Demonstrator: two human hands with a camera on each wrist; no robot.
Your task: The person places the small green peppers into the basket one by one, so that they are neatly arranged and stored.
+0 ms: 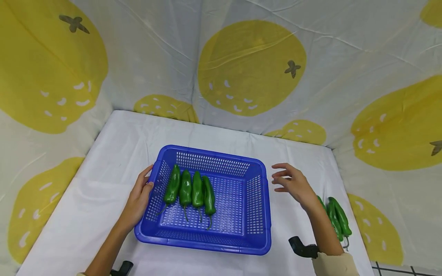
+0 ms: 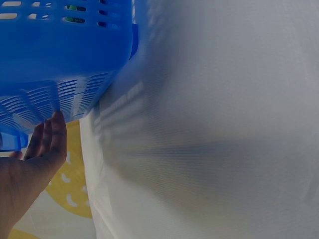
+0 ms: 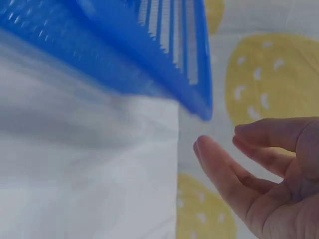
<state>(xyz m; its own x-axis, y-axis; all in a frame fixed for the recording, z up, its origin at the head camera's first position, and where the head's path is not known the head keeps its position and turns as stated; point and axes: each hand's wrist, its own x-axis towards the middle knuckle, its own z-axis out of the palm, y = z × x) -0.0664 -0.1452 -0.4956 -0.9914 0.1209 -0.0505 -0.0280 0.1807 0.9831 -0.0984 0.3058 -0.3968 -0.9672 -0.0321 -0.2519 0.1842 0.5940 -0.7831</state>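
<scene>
A blue plastic basket (image 1: 226,207) with slotted walls is in the middle of the head view. Several green peppers (image 1: 185,188) lie side by side in its left half, stems toward the person. My left hand (image 1: 138,201) grips the basket's left rim, thumb on top and fingers along the outer wall. In the left wrist view the basket's base (image 2: 65,55) is tilted up off the cloth. My right hand (image 1: 290,182) hovers just beyond the basket's right side, fingers loosely bent and apart, with nothing in it. A gap separates its fingertips from the basket in the right wrist view.
More green peppers (image 1: 338,216) lie on the white tablecloth (image 1: 121,153) at the right edge, partly behind the right forearm. Fabric walls (image 1: 165,50) with yellow fruit prints rise around the table's back and sides. Black wrist mounts (image 1: 304,247) are on both arms.
</scene>
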